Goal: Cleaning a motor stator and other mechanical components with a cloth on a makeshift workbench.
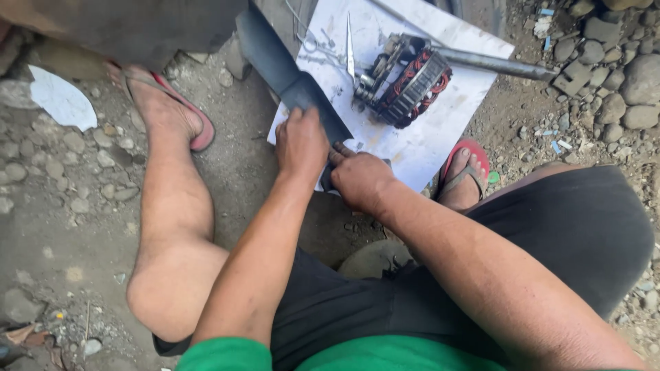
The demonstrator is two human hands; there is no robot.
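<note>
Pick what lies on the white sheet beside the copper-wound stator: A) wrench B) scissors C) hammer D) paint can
B: open scissors lie on the white sheet just left of the stator, blades pointing up the frame; no hammer, can or wrench shows there.

Left hand (300, 143), right hand (359, 178) side-by-side, curled.
</note>
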